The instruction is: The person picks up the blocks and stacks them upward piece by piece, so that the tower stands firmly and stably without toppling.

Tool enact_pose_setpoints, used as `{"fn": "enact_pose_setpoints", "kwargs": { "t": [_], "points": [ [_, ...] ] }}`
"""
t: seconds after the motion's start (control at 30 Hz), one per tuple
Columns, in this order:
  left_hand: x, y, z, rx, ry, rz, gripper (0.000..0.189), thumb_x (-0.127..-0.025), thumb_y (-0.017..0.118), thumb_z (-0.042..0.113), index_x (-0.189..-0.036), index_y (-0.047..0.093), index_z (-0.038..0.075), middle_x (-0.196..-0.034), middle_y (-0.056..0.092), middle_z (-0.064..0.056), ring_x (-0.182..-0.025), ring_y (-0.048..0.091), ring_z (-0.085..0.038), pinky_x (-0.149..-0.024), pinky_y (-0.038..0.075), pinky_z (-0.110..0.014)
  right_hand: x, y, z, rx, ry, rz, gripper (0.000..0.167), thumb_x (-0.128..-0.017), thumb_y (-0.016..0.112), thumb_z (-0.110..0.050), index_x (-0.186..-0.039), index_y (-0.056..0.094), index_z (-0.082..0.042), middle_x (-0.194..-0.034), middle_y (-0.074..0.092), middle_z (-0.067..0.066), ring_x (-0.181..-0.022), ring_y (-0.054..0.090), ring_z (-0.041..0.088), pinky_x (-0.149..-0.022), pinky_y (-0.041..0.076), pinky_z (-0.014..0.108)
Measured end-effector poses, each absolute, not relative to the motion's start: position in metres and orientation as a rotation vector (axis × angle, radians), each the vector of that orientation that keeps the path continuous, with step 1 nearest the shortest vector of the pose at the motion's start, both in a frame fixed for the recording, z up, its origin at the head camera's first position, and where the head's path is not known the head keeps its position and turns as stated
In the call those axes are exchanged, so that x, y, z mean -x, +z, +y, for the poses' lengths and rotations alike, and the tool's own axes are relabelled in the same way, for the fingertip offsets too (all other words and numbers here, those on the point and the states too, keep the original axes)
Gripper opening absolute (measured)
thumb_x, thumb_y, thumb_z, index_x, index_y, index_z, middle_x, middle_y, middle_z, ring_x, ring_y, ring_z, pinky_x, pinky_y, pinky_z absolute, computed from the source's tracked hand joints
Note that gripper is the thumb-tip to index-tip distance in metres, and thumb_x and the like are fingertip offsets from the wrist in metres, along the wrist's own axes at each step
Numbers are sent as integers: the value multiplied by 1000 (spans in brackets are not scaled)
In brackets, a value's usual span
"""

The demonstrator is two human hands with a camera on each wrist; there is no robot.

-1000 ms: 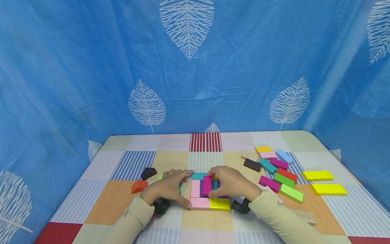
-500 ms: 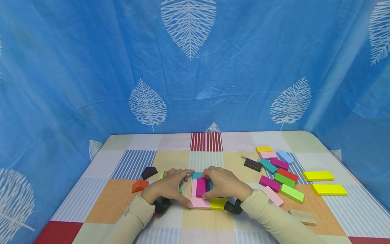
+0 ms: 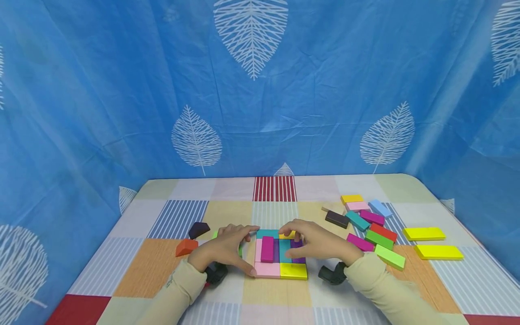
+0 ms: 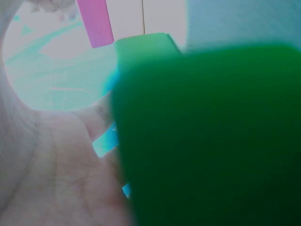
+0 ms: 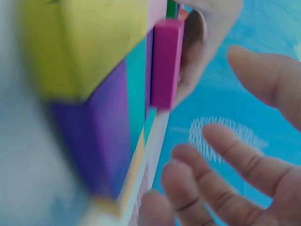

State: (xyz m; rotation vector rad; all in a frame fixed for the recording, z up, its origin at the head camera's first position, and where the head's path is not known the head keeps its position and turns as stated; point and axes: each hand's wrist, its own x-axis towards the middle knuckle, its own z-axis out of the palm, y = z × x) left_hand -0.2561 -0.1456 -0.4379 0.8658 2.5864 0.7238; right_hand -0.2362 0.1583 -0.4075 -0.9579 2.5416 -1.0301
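Coloured wooden blocks lie edge to edge in a flat square before me, with a pink block (image 3: 266, 270) and a yellow block (image 3: 293, 271) along its near side. On top, toward the left, rests a magenta block (image 3: 267, 249). My left hand (image 3: 225, 248) lies along the square's left side, thumb by the near pink corner and index finger by the far teal block (image 3: 267, 234). Over the right part, my right hand (image 3: 321, 241) holds nothing; its fingers (image 5: 230, 146) are spread apart from the magenta block. A green block (image 4: 211, 136) looms large in the left wrist view.
Loose blocks lie at the right, among them a black block (image 3: 336, 219), a red block (image 3: 383, 233) and two yellow ones (image 3: 438, 252). An orange block (image 3: 186, 248) and a dark angular block (image 3: 198, 230) sit left. A blue leaf-print curtain (image 3: 252, 135) hangs behind the table.
My right hand carried the magenta block left over the square, let go of it there, and drew back to the right with its fingers apart. My left hand has stayed put.
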Motion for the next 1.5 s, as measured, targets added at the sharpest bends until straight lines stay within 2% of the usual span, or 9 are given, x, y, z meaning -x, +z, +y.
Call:
{"fn": "enact_pose_setpoints", "kwargs": {
  "t": [0.27,0.4,0.57,0.67,0.9,1.2,1.3,1.4,1.5],
  "points": [
    [253,-434,-146,-856,733,2581,114,-72,95,52,-164,41,11,-111,52,10,-112,42,-17,-98,34,-50,234,-408,217,951,-1267,2512,28,-101,76,-12,-126,72,1,-114,75,12,-97,65,12,-83,57,28],
    [252,-433,-146,-847,746,2573,113,-73,95,51,-165,41,11,-113,53,9,-112,43,-18,-101,35,-51,230,-406,246,883,-1344,2483,28,-104,72,-8,-128,69,5,-115,74,18,-99,67,11,-83,59,28],
    [251,-432,-144,-831,749,2580,110,-74,94,51,-164,42,12,-115,56,7,-113,45,-20,-102,37,-52,229,-405,276,837,-1431,2438,29,-105,69,-5,-130,66,10,-116,71,25,-103,71,18,-85,63,30],
    [251,-432,-143,-829,741,2599,109,-74,93,51,-163,44,12,-115,58,5,-114,47,-21,-104,37,-55,229,-404,291,816,-1466,2402,31,-106,67,-4,-132,63,12,-118,70,23,-106,71,21,-88,62,30],
    [249,-428,-139,-838,731,2641,107,-74,93,52,-160,47,10,-116,61,3,-111,51,-21,-104,37,-59,239,-411,325,813,-1463,2350,31,-109,61,-3,-136,60,12,-127,70,13,-112,69,12,-89,61,28],
    [244,-424,-133,-979,801,2658,94,-78,92,47,-155,55,7,-142,61,-12,-131,48,-35,-112,37,-66,244,-420,338,767,-1230,2425,38,-94,71,7,-131,63,17,-114,68,15,-77,58,14,-67,53,25],
    [243,-424,-132,-1012,814,2649,87,-80,91,44,-151,59,5,-142,62,-12,-132,48,-36,-114,35,-68,242,-419,336,744,-1152,2428,52,-84,74,10,-134,63,14,-109,63,10,-70,50,15,-59,46,24],
    [243,-424,-130,-1026,807,2648,83,-80,91,43,-149,62,6,-140,64,-10,-131,49,-35,-114,36,-67,239,-417,332,747,-1093,2430,65,-76,74,14,-140,63,11,-95,54,4,-66,42,13,-54,36,23],
    [243,-426,-130,-1036,800,2646,81,-80,91,41,-147,63,6,-139,66,-9,-131,51,-34,-114,38,-66,237,-417,327,746,-1041,2456,73,-72,73,17,-143,62,8,-96,50,2,-65,36,11,-52,30,22]
  ]
}}
